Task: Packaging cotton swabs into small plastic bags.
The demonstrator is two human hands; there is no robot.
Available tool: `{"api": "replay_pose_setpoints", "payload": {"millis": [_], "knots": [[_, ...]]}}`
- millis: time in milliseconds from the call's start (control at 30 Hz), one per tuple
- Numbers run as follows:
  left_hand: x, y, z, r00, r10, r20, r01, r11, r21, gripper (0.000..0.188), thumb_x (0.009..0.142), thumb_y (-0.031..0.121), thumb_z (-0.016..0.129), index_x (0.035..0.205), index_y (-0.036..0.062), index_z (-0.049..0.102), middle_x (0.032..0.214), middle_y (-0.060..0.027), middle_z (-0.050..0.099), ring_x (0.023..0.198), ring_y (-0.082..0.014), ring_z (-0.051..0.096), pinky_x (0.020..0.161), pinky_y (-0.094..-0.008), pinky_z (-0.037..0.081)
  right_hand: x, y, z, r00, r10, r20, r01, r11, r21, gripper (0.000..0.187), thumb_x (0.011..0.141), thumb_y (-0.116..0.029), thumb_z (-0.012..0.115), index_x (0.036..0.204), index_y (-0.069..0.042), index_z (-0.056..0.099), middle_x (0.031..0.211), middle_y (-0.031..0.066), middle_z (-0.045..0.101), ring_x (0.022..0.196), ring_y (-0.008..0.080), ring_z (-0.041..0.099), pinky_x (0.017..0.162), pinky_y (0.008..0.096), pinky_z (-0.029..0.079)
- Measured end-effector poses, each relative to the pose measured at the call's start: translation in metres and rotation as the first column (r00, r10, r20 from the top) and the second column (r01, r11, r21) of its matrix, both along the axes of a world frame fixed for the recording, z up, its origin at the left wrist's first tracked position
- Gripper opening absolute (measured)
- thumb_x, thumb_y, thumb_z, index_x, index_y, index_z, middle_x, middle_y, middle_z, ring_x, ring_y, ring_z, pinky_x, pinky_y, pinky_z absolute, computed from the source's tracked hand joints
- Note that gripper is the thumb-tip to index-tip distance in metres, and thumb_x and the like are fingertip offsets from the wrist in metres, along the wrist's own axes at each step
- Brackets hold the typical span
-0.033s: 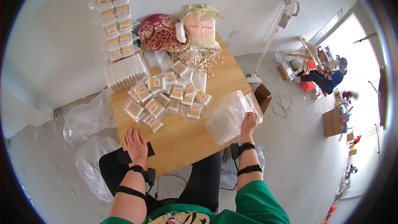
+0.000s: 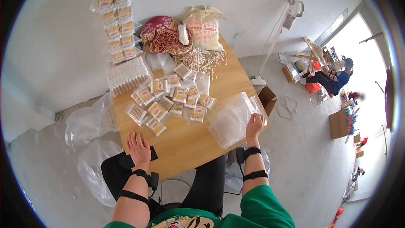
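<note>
My left hand [image 2: 138,147] lies flat on the left front edge of the wooden table [image 2: 185,145], fingers stretched and holding nothing. A flat black object [image 2: 153,153] shows beside its wrist. At the right edge, my right hand [image 2: 255,125] has its fingers curled on the clear plastic bags [image 2: 230,120], seemingly pinching one; the fingertips are partly hidden. Between the hands, farther back, several small clear packs of cotton swabs [image 2: 157,110] with yellow labels lie in a loose heap. Behind them is a pile of loose cotton swabs [image 2: 202,60].
Wrapped swab bundles [image 2: 128,75] line the table's back left, below a tall stack of packs [image 2: 113,29]. A patterned maroon cloth [image 2: 162,33] and a cream bag [image 2: 203,29] stand at the back. A cardboard box [image 2: 266,99] is right of the table; a person [image 2: 335,80] sits farther off.
</note>
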State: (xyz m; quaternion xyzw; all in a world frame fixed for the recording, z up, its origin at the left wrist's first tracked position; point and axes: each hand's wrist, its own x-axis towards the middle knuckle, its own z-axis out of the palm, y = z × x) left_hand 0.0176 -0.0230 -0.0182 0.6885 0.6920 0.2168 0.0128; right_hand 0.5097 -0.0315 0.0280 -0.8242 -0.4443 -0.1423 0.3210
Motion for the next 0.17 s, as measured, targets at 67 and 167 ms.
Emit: {"api": "replay_pose_setpoints", "payload": {"millis": [67, 167], "knots": [[-0.005, -0.004, 0.001, 1.0, -0.002, -0.02, 0.002, 1.0, 0.014, 0.04, 0.093, 0.02, 0.056, 0.128, 0.0029, 0.051, 0.143, -0.0178, 0.048, 0.137, -0.0342, 0.041, 0.115, -0.0497, 0.03, -0.023, -0.002, 0.043, 0.976, 0.166, 0.139, -0.188, 0.969, 0.162, 0.006, 0.081, -0.006, 0.069, 0.084, -0.006, 0.064, 0.096, 0.014, 0.063, 0.1, 0.0338, 0.058, 0.092, 0.0459, 0.046], [-0.004, 0.001, -0.008, 1.0, 0.015, -0.016, -0.015, 1.0, 0.027, 0.044, 0.092, 0.021, 0.059, 0.131, 0.0046, 0.049, 0.143, -0.0171, 0.047, 0.137, -0.038, 0.04, 0.116, -0.0507, 0.029, -0.077, -0.01, 0.092, 0.909, 0.364, 0.202, -0.405, 0.886, 0.225, 0.008, 0.081, -0.006, 0.069, 0.089, -0.008, 0.067, 0.098, 0.016, 0.064, 0.107, 0.0349, 0.059, 0.099, 0.0462, 0.043]]}}
